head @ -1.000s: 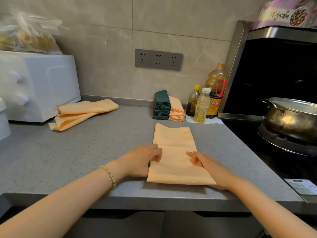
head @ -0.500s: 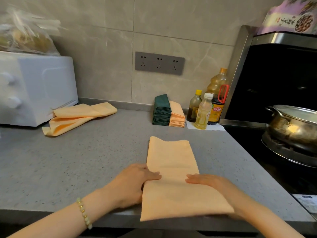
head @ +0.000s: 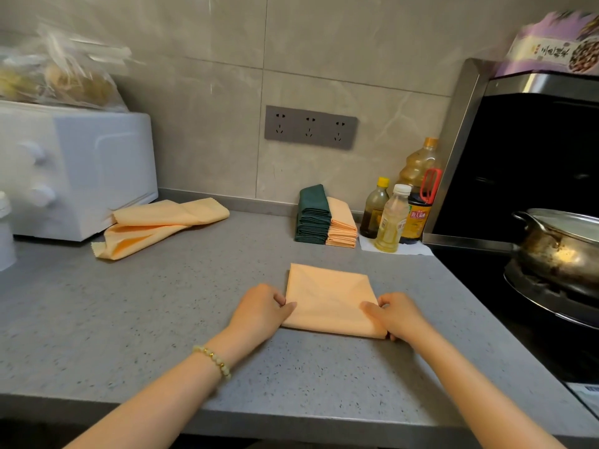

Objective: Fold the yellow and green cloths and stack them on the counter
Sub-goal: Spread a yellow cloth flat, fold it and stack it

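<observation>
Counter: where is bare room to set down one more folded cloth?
The widest bare patch of counter lies between the loose yellow cloths and the left hand. A narrower strip lies between the folded cloth and the stacks behind. Crowded: back right, with stacks, bottles and stove.

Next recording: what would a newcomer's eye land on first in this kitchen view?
A folded yellow cloth lies in the middle of the counter, pinched at its side edges by the left hand and right hand. By the back wall, a green cloth stack and a yellow cloth stack sit side by side. Loose yellow cloths lie beside a white oven at left.
</observation>
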`<state>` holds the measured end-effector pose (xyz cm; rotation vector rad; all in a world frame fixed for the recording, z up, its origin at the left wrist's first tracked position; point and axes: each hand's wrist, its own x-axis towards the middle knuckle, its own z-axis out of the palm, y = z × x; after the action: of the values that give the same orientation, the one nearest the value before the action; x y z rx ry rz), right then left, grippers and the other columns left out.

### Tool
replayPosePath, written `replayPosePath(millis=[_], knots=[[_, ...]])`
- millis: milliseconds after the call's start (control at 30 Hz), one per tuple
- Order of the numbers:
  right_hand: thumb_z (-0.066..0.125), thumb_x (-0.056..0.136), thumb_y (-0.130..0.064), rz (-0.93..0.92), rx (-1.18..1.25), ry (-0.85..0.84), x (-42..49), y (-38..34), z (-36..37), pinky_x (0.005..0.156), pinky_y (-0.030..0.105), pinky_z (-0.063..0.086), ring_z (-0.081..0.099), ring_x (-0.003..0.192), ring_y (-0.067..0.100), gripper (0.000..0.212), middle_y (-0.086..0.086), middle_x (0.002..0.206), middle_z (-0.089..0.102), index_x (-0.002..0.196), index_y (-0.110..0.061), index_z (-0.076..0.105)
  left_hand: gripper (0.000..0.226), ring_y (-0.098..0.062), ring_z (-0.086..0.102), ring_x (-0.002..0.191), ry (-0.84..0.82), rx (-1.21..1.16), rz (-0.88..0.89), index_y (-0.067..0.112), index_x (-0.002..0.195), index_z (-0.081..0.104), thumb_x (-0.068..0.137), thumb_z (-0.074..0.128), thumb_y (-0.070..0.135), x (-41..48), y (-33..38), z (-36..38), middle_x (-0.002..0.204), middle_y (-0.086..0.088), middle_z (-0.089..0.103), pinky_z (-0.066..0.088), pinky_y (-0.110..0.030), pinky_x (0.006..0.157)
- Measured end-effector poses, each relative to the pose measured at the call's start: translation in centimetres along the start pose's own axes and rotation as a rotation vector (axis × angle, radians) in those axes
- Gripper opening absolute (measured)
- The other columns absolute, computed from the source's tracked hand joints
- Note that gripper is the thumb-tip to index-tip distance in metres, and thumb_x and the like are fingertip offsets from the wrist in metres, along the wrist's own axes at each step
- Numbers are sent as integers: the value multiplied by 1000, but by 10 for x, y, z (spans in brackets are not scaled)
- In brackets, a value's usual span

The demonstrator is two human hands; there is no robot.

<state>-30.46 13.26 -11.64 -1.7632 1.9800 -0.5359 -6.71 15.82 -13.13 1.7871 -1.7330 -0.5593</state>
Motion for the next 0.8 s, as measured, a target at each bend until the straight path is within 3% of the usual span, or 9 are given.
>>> replayPosePath(millis=[167, 267, 333, 400, 500, 633, 700, 800], knots=[[56, 91, -34, -26, 1, 70, 1, -2, 8, 54, 27, 32, 48, 66, 16, 31, 9, 80, 59, 69, -13, 50, 20, -13, 53, 78, 0, 23, -27, 19, 82, 57, 92, 59, 36, -2, 3, 0, 81, 3, 58, 39, -23, 68], [58, 90, -34, -19, 26, 107, 1, -2, 9, 54, 27, 30, 43, 61, 13, 31, 2, 68, 50, 68, -15, 48, 20, -13, 53, 80, -18, 30, -39, 19, 83, 57, 92, 59, 36, -4, 7, -1, 84, 3, 57, 39, -23, 68], [56, 91, -37, -23, -48, 148, -5, -3, 9, 53, 25, 32, 48, 67, 12, 22, -2, 76, 52, 84, -18, 50, 22, -13, 52, 80, -35, 43, -45, 20, 80, 54, 93, 58, 37, -5, 10, -4, 87, 2, 58, 38, -24, 68], [52, 92, -41, -69, -239, 253, -12, -4, 8, 56, 25, 38, 54, 82, 14, 27, -3, 98, 53, 108, -20, 45, 25, -17, 54, 83, -63, 95, -46, 18, 85, 54, 94, 54, 41, -6, 14, -9, 93, -4, 61, 40, -26, 70], [43, 98, -35, -241, -308, 387, -11, -16, 4, 81, 28, 46, 51, 111, 17, 39, 1, 129, 46, 133, -18, 39, 44, -25, 55, 107, -22, 321, -12, 9, 122, 46, 98, 42, 45, 1, 27, -13, 119, -8, 57, 43, -33, 85], [34, 101, -19, -326, -346, 225, 12, -44, 9, 111, 33, 23, 29, 138, 21, 41, 5, 148, 35, 142, -14, 36, 41, -27, 40, 130, 13, 444, 182, 12, 137, 39, 102, 32, 32, 29, 64, 8, 141, -8, 44, 31, -40, 106], [39, 99, -16, -319, -371, 97, 28, -50, 19, 116, 36, 12, 18, 144, 21, 46, 5, 153, 28, 144, -14, 32, 44, -25, 28, 140, -40, 468, 234, 14, 144, 35, 102, 30, 27, 47, 77, 22, 150, -7, 35, 16, -43, 116], [40, 97, -21, -314, -335, 17, 42, -44, 44, 116, 36, 13, 23, 142, 19, 43, 4, 150, 33, 140, -15, 38, 49, -24, 7, 147, -120, 504, 190, 19, 151, 21, 102, 26, 24, 66, 66, 43, 160, -4, 14, 0, -47, 118]])
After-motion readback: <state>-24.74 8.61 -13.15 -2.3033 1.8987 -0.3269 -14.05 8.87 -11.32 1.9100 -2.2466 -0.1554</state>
